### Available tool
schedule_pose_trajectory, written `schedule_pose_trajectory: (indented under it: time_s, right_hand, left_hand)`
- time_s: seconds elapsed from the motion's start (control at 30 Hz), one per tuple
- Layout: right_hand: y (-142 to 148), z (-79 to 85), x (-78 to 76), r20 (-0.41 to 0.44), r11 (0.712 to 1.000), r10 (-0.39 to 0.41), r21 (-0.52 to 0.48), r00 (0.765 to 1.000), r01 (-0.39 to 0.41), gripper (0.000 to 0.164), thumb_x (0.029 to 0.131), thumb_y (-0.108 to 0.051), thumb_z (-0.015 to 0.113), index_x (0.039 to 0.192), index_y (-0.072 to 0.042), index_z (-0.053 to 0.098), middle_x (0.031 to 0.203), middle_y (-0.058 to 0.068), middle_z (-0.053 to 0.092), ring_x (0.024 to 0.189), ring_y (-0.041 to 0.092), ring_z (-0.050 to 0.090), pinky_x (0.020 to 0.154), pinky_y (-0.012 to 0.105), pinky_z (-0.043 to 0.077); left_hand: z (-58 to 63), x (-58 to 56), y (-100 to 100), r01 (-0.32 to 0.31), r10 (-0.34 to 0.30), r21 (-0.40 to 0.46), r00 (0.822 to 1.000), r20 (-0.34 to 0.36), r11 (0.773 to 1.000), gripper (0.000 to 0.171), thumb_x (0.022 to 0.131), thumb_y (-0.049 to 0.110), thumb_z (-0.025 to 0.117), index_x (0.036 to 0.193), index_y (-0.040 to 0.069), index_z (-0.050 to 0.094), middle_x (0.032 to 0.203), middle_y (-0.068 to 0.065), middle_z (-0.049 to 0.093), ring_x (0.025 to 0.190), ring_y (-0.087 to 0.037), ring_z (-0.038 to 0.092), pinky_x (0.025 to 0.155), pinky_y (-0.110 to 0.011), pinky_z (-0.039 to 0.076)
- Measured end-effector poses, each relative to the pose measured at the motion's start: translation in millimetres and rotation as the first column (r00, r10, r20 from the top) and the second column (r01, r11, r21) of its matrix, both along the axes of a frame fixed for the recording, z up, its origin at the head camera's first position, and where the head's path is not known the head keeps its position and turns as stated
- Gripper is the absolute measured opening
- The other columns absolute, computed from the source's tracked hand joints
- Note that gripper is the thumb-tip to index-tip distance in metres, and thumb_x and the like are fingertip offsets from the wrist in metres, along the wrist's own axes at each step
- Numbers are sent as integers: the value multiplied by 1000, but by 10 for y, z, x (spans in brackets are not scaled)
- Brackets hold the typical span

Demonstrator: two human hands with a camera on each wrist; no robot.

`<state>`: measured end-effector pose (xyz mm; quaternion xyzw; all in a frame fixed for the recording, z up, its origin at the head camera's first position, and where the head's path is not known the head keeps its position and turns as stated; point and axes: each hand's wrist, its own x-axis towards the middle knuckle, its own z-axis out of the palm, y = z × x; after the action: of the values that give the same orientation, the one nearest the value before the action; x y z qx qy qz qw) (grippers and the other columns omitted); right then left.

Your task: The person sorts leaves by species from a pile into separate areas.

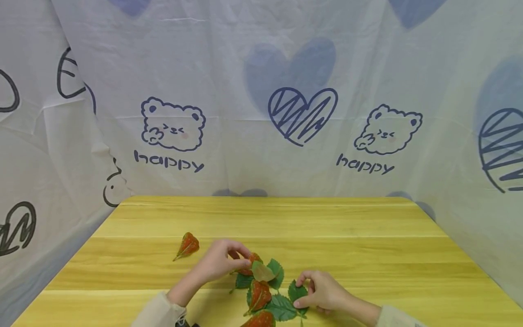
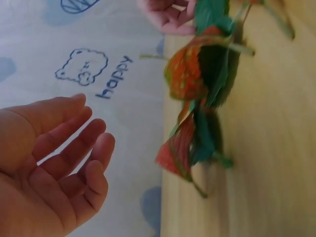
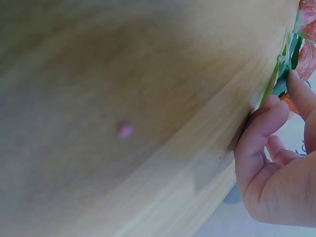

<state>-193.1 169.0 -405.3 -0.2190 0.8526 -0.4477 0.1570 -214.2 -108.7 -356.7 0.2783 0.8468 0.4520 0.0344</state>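
Observation:
Green leaves with toothed edges [image 1: 280,307] and red-orange leaves [image 1: 259,294] lie in a loose, overlapping row on the table. My left hand [image 1: 229,260] is at the far end of the row, beside a pale green leaf [image 1: 263,271]. In the left wrist view its fingers are loosely bent, with nothing between them, and the red leaf [image 2: 177,148] is apart from them. At the row's right side my right hand [image 1: 323,292] pinches a dark green leaf [image 1: 297,291] between thumb and index finger. The right wrist view shows that leaf [image 3: 284,81] at the fingertips.
A single red leaf [image 1: 189,244] lies apart on the left of the wooden table [image 1: 359,245]. Another red leaf [image 1: 261,319] is cut off by the bottom edge of the head view. A white cloth [image 1: 237,150] with printed bears and hearts hangs behind the table.

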Motion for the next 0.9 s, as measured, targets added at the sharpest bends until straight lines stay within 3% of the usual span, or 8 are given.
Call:
schedule_pose_trajectory:
  time_s: [0.2, 0.33, 0.53, 0.67, 0.9]
  right_hand:
    - [1, 6, -6, 22, 1000, -2, -6, 1000, 2, 34, 70, -15, 76, 95, -2, 57, 55, -1, 46, 35, 3, 35, 35, 18, 31]
    - [3, 3, -9, 27, 1000, 1, -7, 1000, -1, 34, 70, -15, 76, 95, -2, 57, 54, -2, 45, 35, 3, 34, 35, 18, 31]
    - [4, -1, -8, 30, 1000, 1, -7, 1000, 0, 34, 70, -15, 76, 95, -2, 57, 55, -1, 47, 35, 3, 35, 35, 18, 32]
    - [5, 4, -5, 27, 1000, 4, -7, 1000, -3, 35, 70, -15, 76, 95, -2, 56, 55, -1, 47, 35, 3, 35, 35, 18, 31]
    - [2, 13, -7, 27, 1000, 8, -1, 1000, -8, 35, 70, -15, 76, 96, -2, 56, 54, -1, 47, 35, 3, 35, 35, 18, 31]
  left_hand:
    - [-69, 24, 109, 56, -56, -5, 998, 41, 998, 22, 79, 13, 68, 96, -1, 67, 92, -14, 64, 63, -15, 56, 52, -24, 44]
    - [-96, 41, 159, 84, -83, -14, 994, 66, 996, 24, 78, 13, 70, 97, -1, 68, 85, -11, 66, 49, -10, 47, 46, -22, 38]
    - [-123, 42, 179, 93, -91, -13, 992, 92, 996, 20, 75, 9, 71, 92, 0, 69, 78, -10, 65, 55, -8, 53, 50, -22, 43]
    - [-156, 50, 183, 120, -117, -16, 986, 114, 993, 19, 74, 7, 72, 90, 0, 69, 60, -6, 59, 47, -8, 45, 44, -21, 36]
    - [-227, 56, 196, 132, -123, -66, 985, 119, 989, 19, 71, 7, 74, 88, 1, 70, 59, 0, 58, 47, -4, 39, 44, -18, 33]
